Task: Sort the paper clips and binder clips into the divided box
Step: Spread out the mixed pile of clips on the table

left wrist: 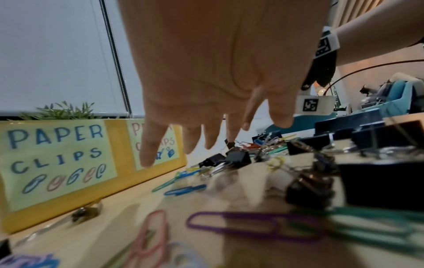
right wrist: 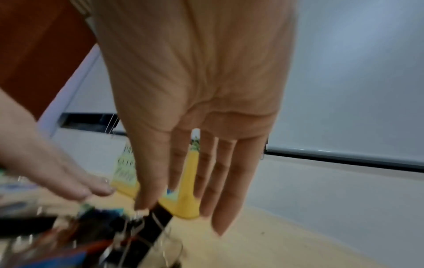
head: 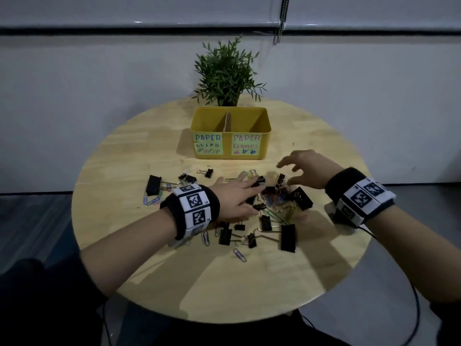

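A yellow divided box stands at the back of the round table, its left half labelled paper clips, its right half paper clamps. A heap of black binder clips and coloured paper clips lies in front of it. My left hand stretches flat over the heap's middle, fingers straight, holding nothing. My right hand hovers above the heap's right side with fingers spread and empty. Both compartments look empty from the head view.
A potted green plant stands right behind the box. The round wooden table has bare wood at the front and on both sides of the box. A purple paper clip lies close to the left wrist.
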The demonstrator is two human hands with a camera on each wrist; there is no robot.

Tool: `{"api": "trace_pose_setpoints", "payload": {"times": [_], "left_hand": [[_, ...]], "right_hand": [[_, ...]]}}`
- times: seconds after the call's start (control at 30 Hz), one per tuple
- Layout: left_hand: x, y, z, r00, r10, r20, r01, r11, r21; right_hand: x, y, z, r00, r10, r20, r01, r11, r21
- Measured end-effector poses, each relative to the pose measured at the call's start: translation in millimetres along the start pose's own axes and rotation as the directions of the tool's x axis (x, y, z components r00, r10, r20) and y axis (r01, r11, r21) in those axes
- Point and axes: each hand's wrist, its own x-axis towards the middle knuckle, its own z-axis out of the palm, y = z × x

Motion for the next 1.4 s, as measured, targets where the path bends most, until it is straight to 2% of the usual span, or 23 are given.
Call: {"api": "trace_pose_setpoints", "payload": {"times": [0.03,0.1,0.17,0.2,0.3,0.37,0.47,0.57,0.63,0.7,0.77,0.8,0.9,0.97,1.03,1.17,1.3,1.4], "left_hand": [[0.0,3.5,-0.4,0.999,0.009,-0.034,-0.009,1.000,0.002],[2.3,10.9,-1.5,0.995,0.054,-0.082,-0.053,0.999,0.011],[6.3,19.8,-3.7,0.990,0.109,-0.084,-0.106,0.993,0.045],[8.2,24.0,-4.8,0.990,0.121,-0.068,-0.116,0.990,0.077],[12.4,28.9,-5.1,0.996,0.091,-0.016,-0.086,0.979,0.187],[10.1,24.2,-3.7,0.998,0.053,0.026,-0.057,0.980,0.191],[-0.9,9.9,0.0,0.995,0.013,0.095,-0.028,0.986,0.163],[-13.6,-4.8,5.4,0.991,-0.039,0.128,0.014,0.982,0.186],[-20.4,-12.4,7.0,0.988,-0.084,0.128,0.060,0.982,0.180],[-23.7,-16.2,5.8,0.991,-0.110,0.078,0.098,0.984,0.148],[-23.8,-15.0,2.3,0.993,-0.114,-0.004,0.114,0.988,0.107],[-22.4,-13.2,0.3,0.993,-0.116,-0.025,0.118,0.989,0.091],[-15.0,-2.9,-3.6,0.989,-0.151,0.005,0.149,0.982,0.117],[-11.2,5.2,-3.8,0.989,-0.143,0.021,0.139,0.979,0.150],[-11.2,12.3,-1.3,0.993,-0.101,0.057,0.090,0.982,0.167],[-23.8,17.2,9.7,0.983,-0.063,0.174,0.031,0.982,0.185],[-41.0,6.4,19.3,0.972,-0.060,0.228,0.025,0.988,0.154],[-50.5,-6.1,19.3,0.969,-0.078,0.234,0.056,0.993,0.102]], "right_hand": [[-5.1,3.4,-3.4,0.999,0.042,0.010,-0.042,0.998,0.039],[-16.2,6.3,-7.0,0.985,0.111,0.135,-0.125,0.987,0.099],[-26.1,4.8,-4.2,0.960,0.096,0.262,-0.139,0.979,0.150],[-29.5,3.9,-0.8,0.955,0.082,0.286,-0.131,0.979,0.157],[-33.7,2.4,10.9,0.979,0.081,0.189,-0.096,0.993,0.071],[-34.8,4.9,15.1,0.988,0.081,0.134,-0.089,0.995,0.049],[-39.4,2.9,18.2,0.985,0.054,0.161,-0.069,0.994,0.089],[-41.5,-8.2,22.8,0.983,-0.042,0.179,0.022,0.993,0.113],[-39.5,-15.0,23.3,0.975,-0.111,0.193,0.088,0.989,0.121],[-35.4,-17.6,21.4,0.982,-0.139,0.128,0.124,0.985,0.124],[-30.6,-18.4,20.0,0.994,-0.110,0.007,0.109,0.992,0.057],[-28.3,-19.1,19.8,0.997,-0.081,-0.012,0.081,0.997,-0.004],[-20.5,-20.4,19.7,0.998,0.004,0.061,0.008,0.981,-0.193],[-14.8,-18.5,18.1,0.998,0.043,0.036,-0.033,0.968,-0.249],[-9.6,-16.6,18.4,0.999,0.041,-0.003,-0.041,0.976,-0.213],[-6.5,-17.1,24.8,0.998,-0.018,0.063,0.030,0.981,-0.193],[-3.9,-8.4,21.2,0.997,0.050,0.057,-0.042,0.989,-0.143],[-3.3,-3.7,17.2,0.995,0.033,0.097,-0.021,0.992,-0.121]]}}
